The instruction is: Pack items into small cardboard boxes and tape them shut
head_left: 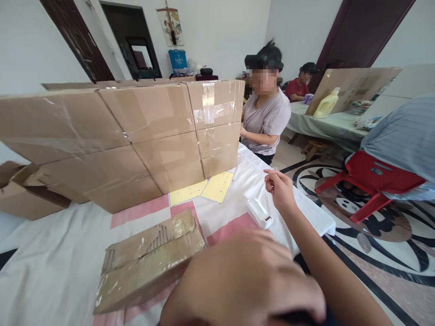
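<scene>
right hand (280,188): index out, rest half-curled, empty. left hand (244,280): blurred, can't tell grip. 1 white object (258,213) on table (44,267) near right hand; 2 yellow sheets (219,186), 1 small carton (149,262) also there.

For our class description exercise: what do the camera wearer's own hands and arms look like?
The right hand and right forearm are bare: no glove, watch or sleeve shows. The left hand also looks gloveless, but blur hides finer detail.

Left hand (243,280) is blurred, cut off by bottom edge, its grip indeterminable, small box (149,258) partly hidden behind it, yellow papers (219,186) too small to read, seated person (404,138) cut off at right edge
</scene>
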The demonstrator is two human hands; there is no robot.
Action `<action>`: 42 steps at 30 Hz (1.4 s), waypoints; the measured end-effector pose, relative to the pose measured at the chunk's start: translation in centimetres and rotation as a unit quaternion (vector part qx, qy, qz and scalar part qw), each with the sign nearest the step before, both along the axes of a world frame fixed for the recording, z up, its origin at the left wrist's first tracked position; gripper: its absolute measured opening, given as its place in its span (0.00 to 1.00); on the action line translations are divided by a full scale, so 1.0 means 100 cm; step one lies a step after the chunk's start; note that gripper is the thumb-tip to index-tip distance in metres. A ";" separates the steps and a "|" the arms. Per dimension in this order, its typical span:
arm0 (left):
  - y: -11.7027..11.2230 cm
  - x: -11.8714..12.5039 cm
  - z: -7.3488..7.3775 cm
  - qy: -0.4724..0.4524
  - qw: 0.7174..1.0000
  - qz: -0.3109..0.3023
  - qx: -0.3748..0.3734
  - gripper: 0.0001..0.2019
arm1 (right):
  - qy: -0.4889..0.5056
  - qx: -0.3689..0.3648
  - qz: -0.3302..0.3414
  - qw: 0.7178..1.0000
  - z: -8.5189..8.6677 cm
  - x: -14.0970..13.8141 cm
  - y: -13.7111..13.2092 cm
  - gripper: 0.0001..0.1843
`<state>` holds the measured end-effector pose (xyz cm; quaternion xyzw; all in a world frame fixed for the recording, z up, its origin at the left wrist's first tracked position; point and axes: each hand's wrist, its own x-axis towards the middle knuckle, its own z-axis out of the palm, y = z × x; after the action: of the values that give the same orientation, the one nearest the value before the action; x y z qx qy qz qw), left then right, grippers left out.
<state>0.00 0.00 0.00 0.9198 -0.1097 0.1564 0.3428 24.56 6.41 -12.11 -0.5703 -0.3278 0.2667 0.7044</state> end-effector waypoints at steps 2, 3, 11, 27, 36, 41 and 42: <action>-0.001 -0.004 -0.009 -0.071 0.978 0.194 0.004 0.07 | 0.014 0.040 0.087 0.995 0.018 -0.017 -0.032 0.07; 0.000 -0.006 -0.014 -0.106 0.954 0.281 0.010 0.07 | 0.015 0.047 0.127 0.991 0.026 -0.025 -0.048 0.08; -0.016 -0.052 -0.059 -0.025 0.903 0.390 -0.179 0.06 | 0.005 0.021 0.314 0.949 0.049 -0.084 -0.125 0.10; -0.114 -0.088 -0.104 -0.104 0.733 0.371 -0.560 0.12 | -0.388 0.071 0.270 0.878 0.048 -0.172 -0.176 0.09; -0.138 -0.136 -0.120 -0.099 0.770 0.461 -0.430 0.13 | -0.162 0.058 0.292 0.941 0.041 -0.169 -0.193 0.08; -0.141 -0.161 -0.125 -0.098 0.797 0.507 -0.312 0.15 | 0.012 0.030 0.401 0.915 0.032 -0.169 -0.194 0.04; -0.139 -0.166 -0.126 -0.101 0.803 0.518 -0.277 0.15 | 0.031 0.025 0.424 0.905 0.032 -0.170 -0.194 0.05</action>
<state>-16.64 -13.91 -12.55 0.6846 0.3968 0.4261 0.4385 7.57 -12.99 -8.93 -0.3510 -0.5232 0.5491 0.5491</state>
